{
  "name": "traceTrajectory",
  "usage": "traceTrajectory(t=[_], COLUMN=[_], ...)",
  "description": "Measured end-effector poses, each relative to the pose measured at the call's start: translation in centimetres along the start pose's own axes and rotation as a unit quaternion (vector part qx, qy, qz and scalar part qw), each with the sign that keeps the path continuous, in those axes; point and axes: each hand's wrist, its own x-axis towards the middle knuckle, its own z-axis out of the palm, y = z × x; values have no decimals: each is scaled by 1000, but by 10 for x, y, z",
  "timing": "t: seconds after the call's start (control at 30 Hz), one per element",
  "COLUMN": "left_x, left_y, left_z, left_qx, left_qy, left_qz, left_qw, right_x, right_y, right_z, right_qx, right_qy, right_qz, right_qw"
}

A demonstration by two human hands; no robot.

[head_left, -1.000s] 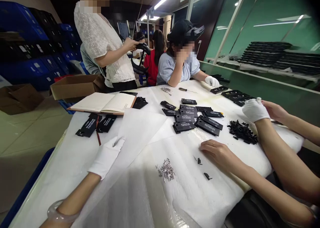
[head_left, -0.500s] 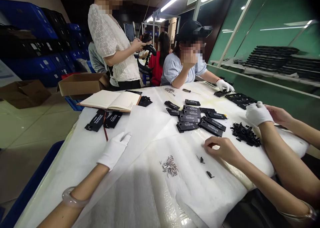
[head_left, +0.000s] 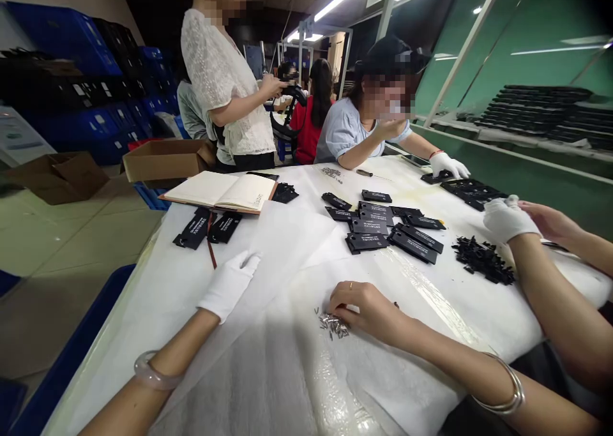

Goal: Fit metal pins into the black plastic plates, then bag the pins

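My left hand (head_left: 230,287), in a white glove, rests on the white sheet (head_left: 282,283) with thumb and fingers slightly apart. Nothing shows between them. My bare right hand (head_left: 368,311) is bent over a small pile of silvery metal pins (head_left: 335,327). Its fingers are curled and their tips touch the pile; what they pinch, if anything, is hidden. Ahead of it lies a group of flat black plastic pieces with white print (head_left: 373,226). Beside my left hand are more printed black pieces (head_left: 192,229), partly under an open notebook (head_left: 234,190).
At right, another person's gloved hand (head_left: 510,219) is near a heap of small black parts (head_left: 483,259). Across the table, a seated person's gloved hand (head_left: 449,165) touches black pieces. A screwdriver (head_left: 364,173) and more pins (head_left: 331,175) lie at the back. Cardboard box (head_left: 163,161) beyond.
My right hand has moved left and toward me, from beside the printed black pieces to the pin pile. My left hand stays in place on the sheet. The view has shifted slightly.
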Motion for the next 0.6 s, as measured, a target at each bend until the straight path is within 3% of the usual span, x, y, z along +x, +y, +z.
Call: traceTrajectory(t=[0.17, 0.6], left_x=[0, -1], left_y=[-2, -1], left_z=[1, 2], left_qx=[-5, -32], left_qy=[6, 19], left_qz=[5, 11], left_qw=[1000, 999], right_x=[-2, -1], right_y=[2, 3], right_z=[4, -9], right_qx=[-42, -22], right_qy=[6, 2], right_qz=[-27, -9], right_qw=[999, 1000])
